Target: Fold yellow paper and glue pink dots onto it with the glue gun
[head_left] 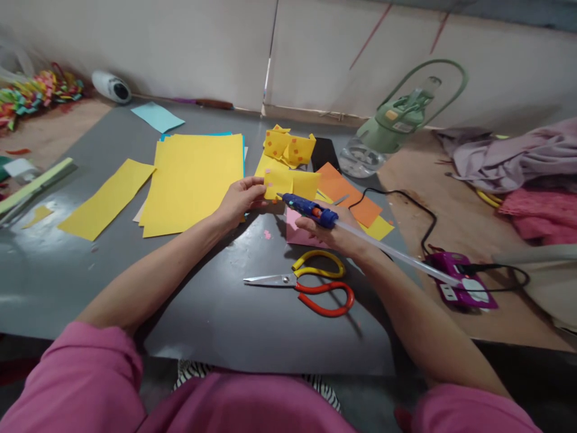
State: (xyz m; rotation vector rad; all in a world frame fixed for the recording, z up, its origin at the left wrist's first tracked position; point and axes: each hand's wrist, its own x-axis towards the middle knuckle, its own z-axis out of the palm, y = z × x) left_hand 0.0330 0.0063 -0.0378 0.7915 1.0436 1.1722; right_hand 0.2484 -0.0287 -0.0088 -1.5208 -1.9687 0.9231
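My left hand (243,201) pinches the left edge of a folded yellow paper piece (304,183), which has small pink squares near that edge. In my right hand (331,231) is a blue glue gun (309,209) with a long clear glue stick (392,252) sticking out of its back. The gun's nozzle points left, at the lower left part of the yellow piece; whether it touches cannot be made out. Just behind stands another folded yellow paper piece (291,149) with orange spots. Scissors (300,281) with yellow and red handles lie open nearer to me.
Yellow sheets (193,180) are stacked left of centre, beside a yellow strip (108,198). Orange paper (349,192) and pink paper (295,231) lie around my right hand. A green-topped bottle (387,126) stands behind. A black cord (424,210) runs near a purple power strip (460,282).
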